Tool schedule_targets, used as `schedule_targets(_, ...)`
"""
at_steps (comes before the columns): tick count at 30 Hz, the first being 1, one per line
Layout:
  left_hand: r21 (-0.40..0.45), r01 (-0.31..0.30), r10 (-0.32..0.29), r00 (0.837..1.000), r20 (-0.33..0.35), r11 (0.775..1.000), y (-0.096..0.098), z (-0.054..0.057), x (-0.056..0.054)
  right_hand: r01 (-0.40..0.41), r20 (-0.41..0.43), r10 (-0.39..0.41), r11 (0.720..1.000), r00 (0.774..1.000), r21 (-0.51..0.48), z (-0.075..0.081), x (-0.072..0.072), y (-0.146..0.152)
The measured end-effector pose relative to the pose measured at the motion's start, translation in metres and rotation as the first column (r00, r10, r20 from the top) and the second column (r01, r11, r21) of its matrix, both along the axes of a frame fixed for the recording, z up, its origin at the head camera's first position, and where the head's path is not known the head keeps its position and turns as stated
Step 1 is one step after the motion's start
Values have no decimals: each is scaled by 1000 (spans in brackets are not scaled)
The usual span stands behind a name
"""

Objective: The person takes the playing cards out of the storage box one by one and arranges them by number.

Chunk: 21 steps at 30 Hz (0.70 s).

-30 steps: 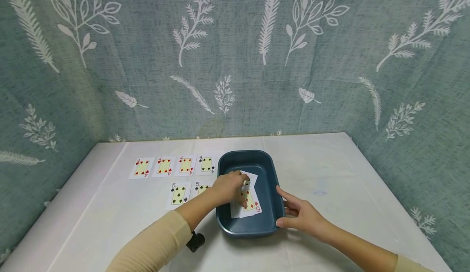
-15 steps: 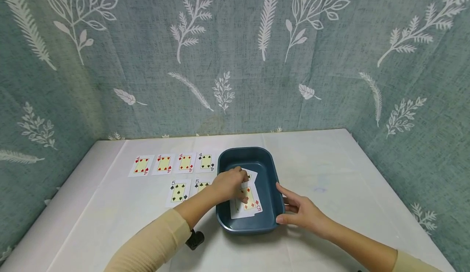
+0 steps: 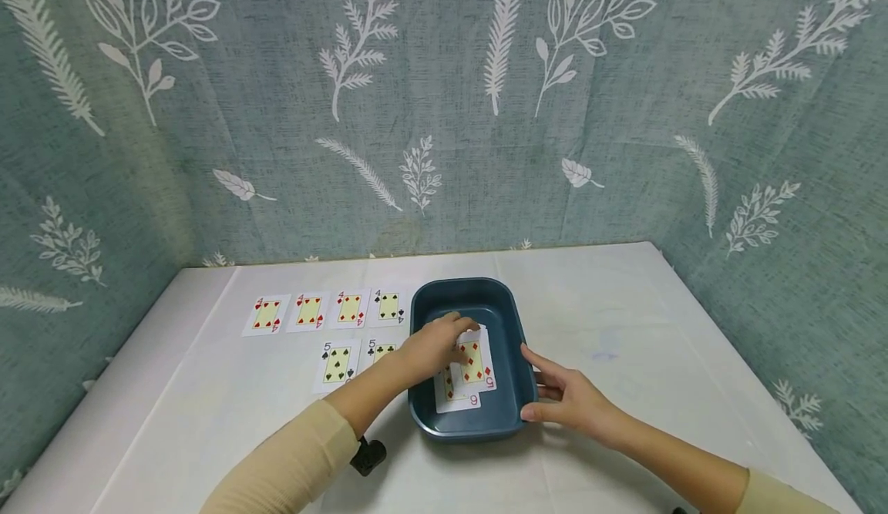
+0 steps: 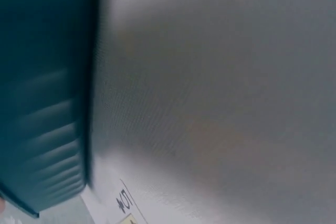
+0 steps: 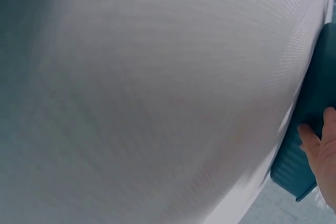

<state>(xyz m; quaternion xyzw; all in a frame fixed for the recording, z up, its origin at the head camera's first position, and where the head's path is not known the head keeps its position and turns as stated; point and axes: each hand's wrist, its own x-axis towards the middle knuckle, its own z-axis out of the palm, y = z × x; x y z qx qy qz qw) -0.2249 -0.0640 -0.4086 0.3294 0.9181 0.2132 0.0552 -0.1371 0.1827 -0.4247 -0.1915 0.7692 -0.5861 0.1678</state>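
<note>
My left hand (image 3: 435, 346) reaches into a dark blue plastic bin (image 3: 505, 398) in the head view. Its thumb and fingers pinch a five of diamonds (image 3: 479, 375) by its left part. Under that playing card lies a six (image 3: 458, 404), partly covered, on the bin's floor. My right hand (image 3: 572, 404) rests against the outside of the bin's right wall, thumb and fingers spread along it. In the right wrist view, fingertips touch the outer side of the bin (image 5: 294, 166). The left wrist view shows the bin's wall (image 4: 42, 87) but not the card being held.
Left of the bin, four-value cards (image 3: 309, 311) lie in a row on the white-covered table (image 3: 624, 329). Below them are a five of spades (image 3: 337, 365) and a five of clubs (image 3: 380, 351), partly behind the left arm. A patterned curtain (image 3: 458, 175) surrounds the table.
The five of diamonds has shifted up a little with my left hand, uncovering more of the six beneath. My right hand stays against the bin, which has not moved.
</note>
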Motion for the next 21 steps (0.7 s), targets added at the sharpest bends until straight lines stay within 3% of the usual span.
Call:
schedule_targets(5, 219, 5, -8, 1000, 15, 976, -7, 1, -4, 5, -3, -5, 1000, 1000, 4, 1, 0, 1)
schedule_targets(9, 349, -54, 50, 999, 20, 935, -12, 2, -5, -1, -15, 1, 1000, 1000, -1, 1, -1, 1)
schedule_targets(16, 465, -196, 174, 981, 91, 863, -19, 8, -2, 4, 1, -4, 1000, 1000, 4, -1, 0, 0)
schedule_targets(21, 506, -247, 212, 969, 127, 826, -27, 18, -2, -8, -7, 8, 1000, 1000, -2, 0, 0, 0)
